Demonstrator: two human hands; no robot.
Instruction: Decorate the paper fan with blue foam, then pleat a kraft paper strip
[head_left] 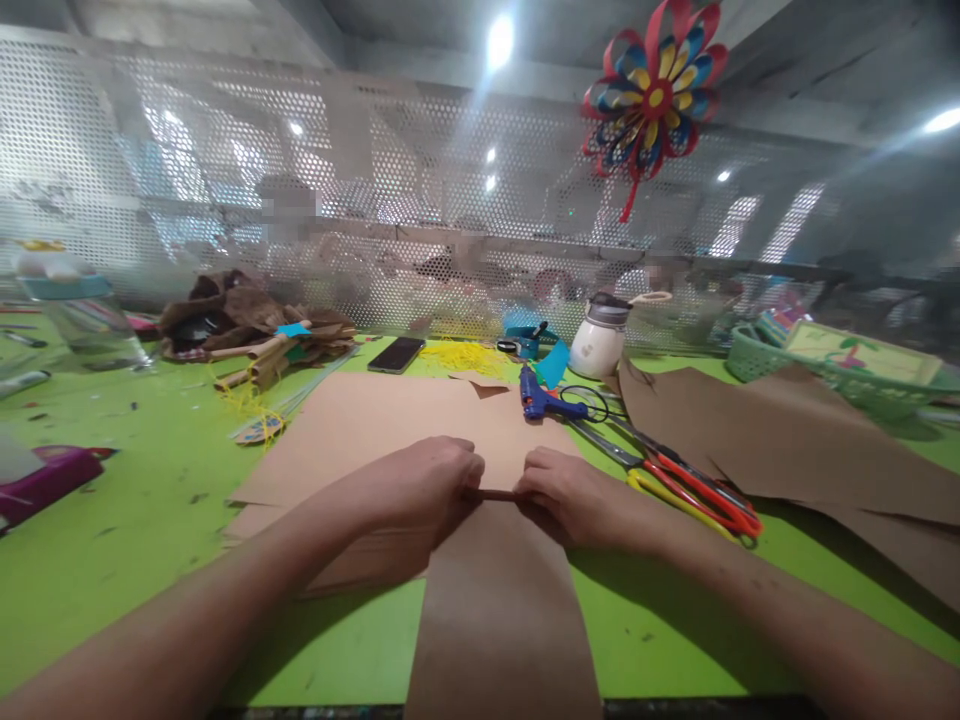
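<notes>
While your two hands work at its far end, the brown paper strip (504,610) runs from the near edge of the table (120,440) straight out in front of you. Its far edge is turned into a narrow dark band between your hands; can't tell if that's a fold or a roll. Left hand (442,472): fingers curled in, pinching the left end of that band, no visible gap. Right hand (574,495): same on the right end, thumb mostly hidden. A short length of band shows between the two, so the hands are near each other, not touching.

Under and beyond your left hand you've got a stack of brown paper (375,415), a small scrap (487,390) on its far edge. Blue glue gun (534,402) is just beyond your right hand, scissors (694,490) with red and yellow handles to the right of it. More brown sheets (697,415) lie farther right, with the green basket (847,385) behind them.

Far side, left to right: clear jar (90,325), paper rolls (270,355) with a blue-green star, dark phone (397,354), yellow shreds (465,356), white bottle (598,340). Perforated screen (420,190) stands behind it all.
</notes>
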